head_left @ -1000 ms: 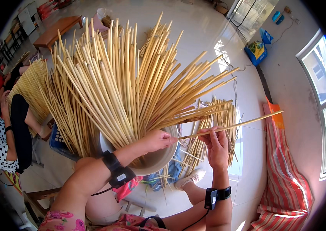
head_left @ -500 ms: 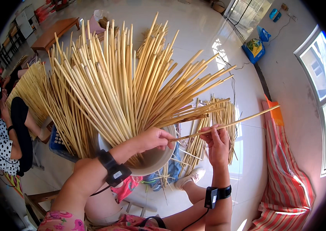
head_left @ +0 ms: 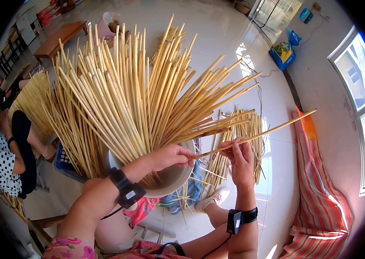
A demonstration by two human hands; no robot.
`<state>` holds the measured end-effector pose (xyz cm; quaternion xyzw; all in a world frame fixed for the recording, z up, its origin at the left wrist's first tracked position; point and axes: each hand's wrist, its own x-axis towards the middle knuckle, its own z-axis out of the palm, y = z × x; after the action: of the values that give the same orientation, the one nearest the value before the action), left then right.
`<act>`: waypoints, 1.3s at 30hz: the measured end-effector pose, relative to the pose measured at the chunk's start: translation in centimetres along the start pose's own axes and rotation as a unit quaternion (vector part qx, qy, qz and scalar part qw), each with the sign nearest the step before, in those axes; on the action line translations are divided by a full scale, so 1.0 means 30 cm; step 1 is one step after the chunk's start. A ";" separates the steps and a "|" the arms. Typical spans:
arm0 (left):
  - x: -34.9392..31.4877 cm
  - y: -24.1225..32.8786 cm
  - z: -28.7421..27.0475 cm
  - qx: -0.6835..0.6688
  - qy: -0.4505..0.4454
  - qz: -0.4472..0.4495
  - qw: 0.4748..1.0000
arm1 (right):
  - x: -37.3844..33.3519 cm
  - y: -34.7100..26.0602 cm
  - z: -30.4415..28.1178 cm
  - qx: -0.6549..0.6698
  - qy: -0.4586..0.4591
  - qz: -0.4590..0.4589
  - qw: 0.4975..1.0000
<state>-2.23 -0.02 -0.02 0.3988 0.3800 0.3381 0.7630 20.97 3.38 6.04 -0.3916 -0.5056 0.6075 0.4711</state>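
One long, thin tan stalk (head_left: 273, 130) slants up to the right across both my hands. Its darker lower end sits pinched in the fingertips of my left hand (head_left: 173, 156). Farther along, my right hand (head_left: 239, 157) grips it between thumb and fingers. Beneath my left hand stands a pale round basin (head_left: 171, 190) with a big fan of similar stalks (head_left: 126, 95) rising out of it. Several of these lean right, close above my hands. The stalks' lower ends are partly hidden by my left forearm.
A pile of stalks (head_left: 251, 129) lies on the floor beyond my right hand. At left, more stalks rise by a blue crate (head_left: 67, 162), near a seated person in a dotted top (head_left: 2, 162). Striped cloth (head_left: 320, 203) hangs at right. A low wooden table (head_left: 61, 39) stands behind.
The stalk's far end has risen slightly and tilts more steeply. My right hand has shifted a little, its fingers regripping, while my left hand stays nearly in place.
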 end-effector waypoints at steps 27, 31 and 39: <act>0.022 -0.030 0.004 0.039 0.100 -0.041 0.993 | -0.015 0.055 0.088 -0.040 -0.020 -0.012 0.999; 0.043 -0.064 -0.011 0.040 0.113 -0.035 0.992 | -0.017 0.065 0.103 -0.048 -0.044 -0.024 0.998; -0.007 0.004 -0.034 -0.024 0.044 -0.037 0.998 | -0.009 0.016 0.036 0.009 -0.107 0.003 0.994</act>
<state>-3.23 0.23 -0.25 0.3512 0.4194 0.3361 0.7667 19.92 2.83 5.76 -0.3215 -0.5468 0.6516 0.4161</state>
